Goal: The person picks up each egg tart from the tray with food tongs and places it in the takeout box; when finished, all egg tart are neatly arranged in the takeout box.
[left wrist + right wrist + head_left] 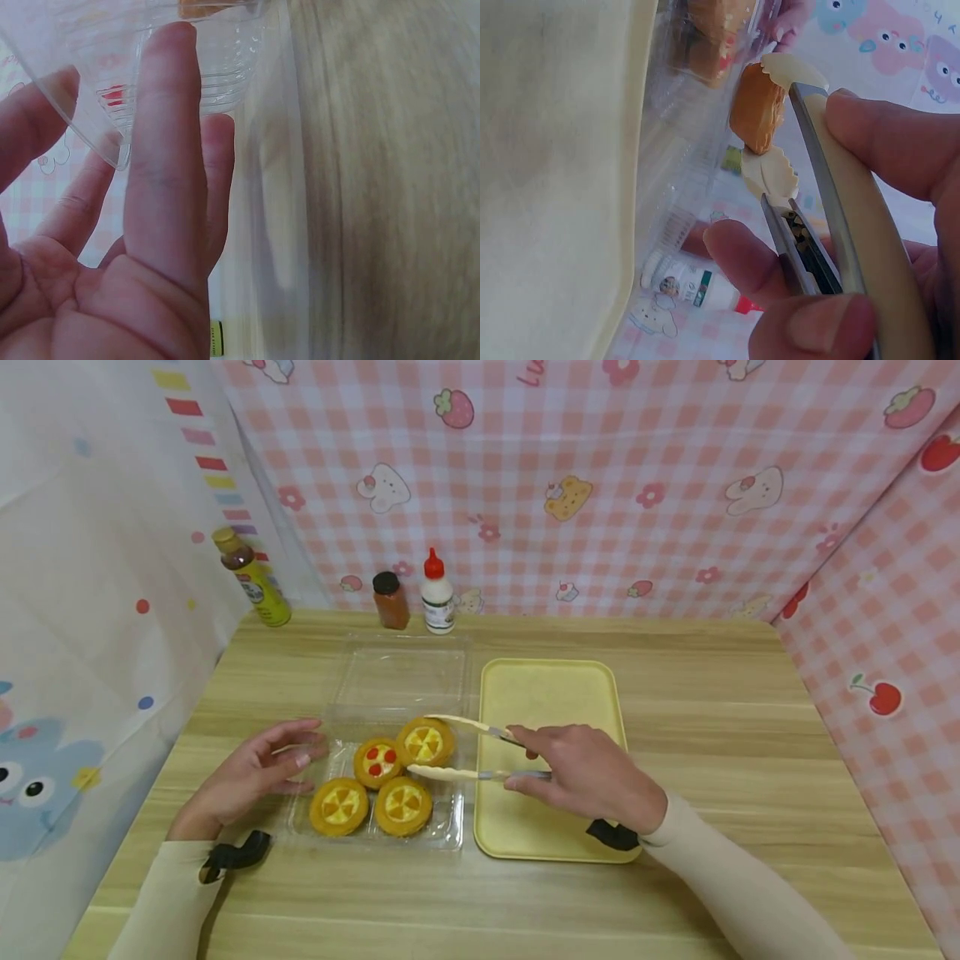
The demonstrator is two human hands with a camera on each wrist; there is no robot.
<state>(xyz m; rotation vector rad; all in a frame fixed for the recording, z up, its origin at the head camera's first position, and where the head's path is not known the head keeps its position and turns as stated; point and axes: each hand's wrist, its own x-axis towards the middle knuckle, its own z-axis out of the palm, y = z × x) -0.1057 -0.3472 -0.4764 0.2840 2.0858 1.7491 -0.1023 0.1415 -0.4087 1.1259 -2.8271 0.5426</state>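
A clear plastic container (450, 837) with its lid folded back holds several round tarts. My left hand (296, 756) lies with straight fingers (169, 127) against the container's left rim (225, 71). My right hand (517, 758) grips cream tongs (465, 748) over a yellow tray (551, 693). The tong tips clasp a yellow-topped tart (425, 742) at the container's back right. In the right wrist view the scalloped tips of the tongs (832, 195) sit on both sides of that tart (756, 105). A red-topped tart (377, 762) lies just left of it, and two yellow ones (339, 806) are in front.
At the back edge of the wooden table (712, 710) stand a yellow-labelled bottle (255, 578), a brown jar (391, 600) and a white bottle with a red cap (437, 593). Patterned cloth walls (600, 485) close in the back and both sides.
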